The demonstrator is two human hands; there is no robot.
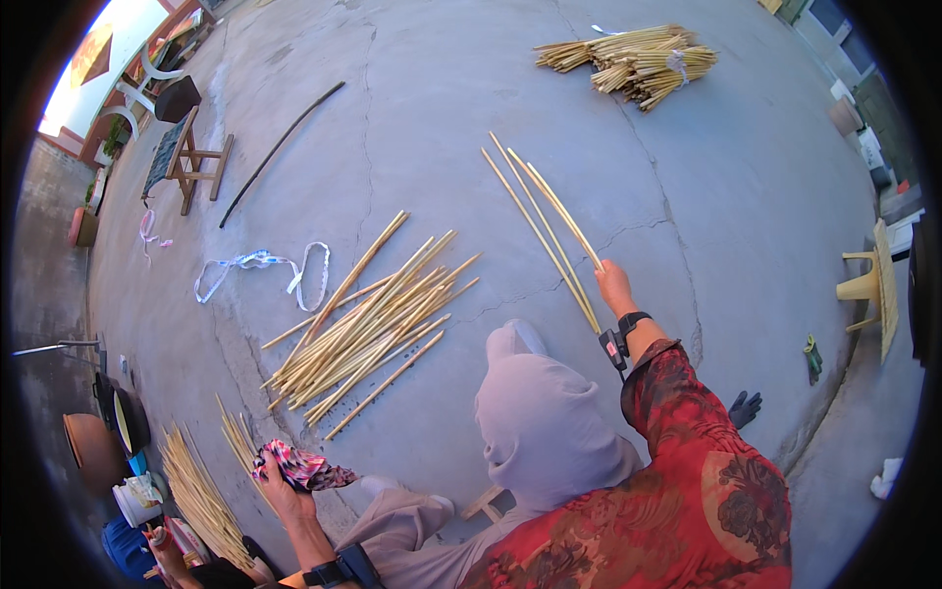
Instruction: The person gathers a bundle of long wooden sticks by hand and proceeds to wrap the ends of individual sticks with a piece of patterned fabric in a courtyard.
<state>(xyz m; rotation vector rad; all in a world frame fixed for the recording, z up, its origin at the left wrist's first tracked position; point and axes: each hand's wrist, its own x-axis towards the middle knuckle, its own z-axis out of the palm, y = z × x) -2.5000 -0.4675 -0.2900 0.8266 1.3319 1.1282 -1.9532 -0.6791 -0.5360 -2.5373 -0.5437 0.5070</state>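
My right hand (614, 286) is closed around the near end of pale, thin stalks (557, 202), which point away over the concrete. Two more stalks (541, 239) lie on the ground just left of that hand. Crumpled in my left hand (288, 495) is a pink, black and white patterned cloth (302, 465). Several stalks (239, 442) show behind the cloth, and I cannot tell whether that hand touches them. Between my hands and farther out, a loose pile of stalks (372, 324) is spread on the concrete.
Tied stalk bundles (640, 62) lie far off. Cloth strips (257, 259), a dark stick (283, 151) and a folding stool (188, 162) are at left. Another person's hand (168, 556) is beside more stalks (202, 493) at lower left. A black glove (745, 409) and plastic stool (868, 288) are right.
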